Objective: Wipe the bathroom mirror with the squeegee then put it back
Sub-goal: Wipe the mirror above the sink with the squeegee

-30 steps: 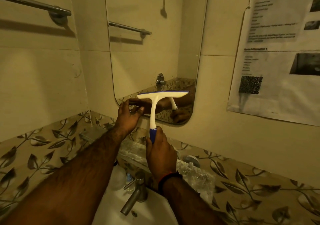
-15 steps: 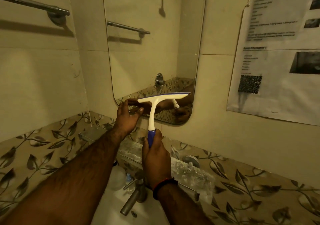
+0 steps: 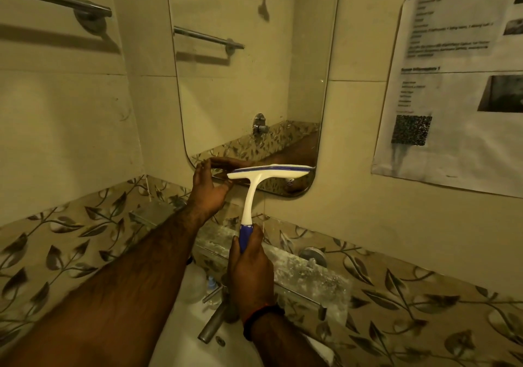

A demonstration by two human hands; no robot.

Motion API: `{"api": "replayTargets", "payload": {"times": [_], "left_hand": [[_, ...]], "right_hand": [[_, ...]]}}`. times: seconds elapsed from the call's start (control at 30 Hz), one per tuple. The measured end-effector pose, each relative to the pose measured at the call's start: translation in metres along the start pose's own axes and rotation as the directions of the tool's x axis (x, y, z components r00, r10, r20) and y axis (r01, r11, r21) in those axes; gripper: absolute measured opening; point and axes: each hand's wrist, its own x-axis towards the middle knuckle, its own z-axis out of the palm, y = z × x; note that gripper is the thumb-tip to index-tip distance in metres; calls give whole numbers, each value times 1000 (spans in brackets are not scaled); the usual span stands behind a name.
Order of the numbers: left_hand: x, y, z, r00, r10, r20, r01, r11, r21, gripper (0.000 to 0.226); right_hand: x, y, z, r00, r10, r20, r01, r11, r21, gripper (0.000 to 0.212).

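Right hand (image 3: 250, 270) grips squeegee (image 3: 263, 181) handle at mirror (image 3: 249, 69) bottom, left hand (image 3: 208, 189) open beside blade; steep tilt risks streaks.

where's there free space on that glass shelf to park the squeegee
The glass shelf looks bare right of the right hand, up to its bracket, and at its left end behind the left forearm. The middle is crowded by the squeegee, with tap below.

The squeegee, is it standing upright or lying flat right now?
Upright. The squeegee has its blade on top near the mirror's lower edge; the right hand grips its blue handle below.
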Motion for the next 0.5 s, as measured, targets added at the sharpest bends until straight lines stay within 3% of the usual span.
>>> {"api": "replayTargets", "payload": {"times": [0.5], "left_hand": [[1, -5, -1, 1000, -2, 17, 1, 998, 57, 90]], "right_hand": [[-11, -3, 8, 999, 27, -18, -26, 998, 52, 50]]}}
